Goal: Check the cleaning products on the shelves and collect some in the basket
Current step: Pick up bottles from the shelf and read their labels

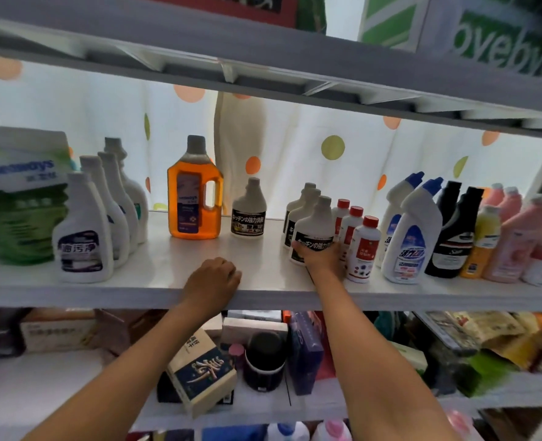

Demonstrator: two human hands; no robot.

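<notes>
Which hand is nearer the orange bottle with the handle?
Left. The left hand rests on the shelf's front edge, in front of the orange bottle and slightly to its right. The right hand is farther right, gripping a black-labelled bottle.

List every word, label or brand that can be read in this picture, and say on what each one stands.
"sinoways": green and white bag, partly blurred.
"油污净": front white spray bottle.
"キッチンの強力洗剤": black label of the lone grey-capped bottle; the bottle gripped by the right hand bears a partly covered like label.
"ovebv": green sign, cut off.
All other labels: too small or blurred.
</notes>
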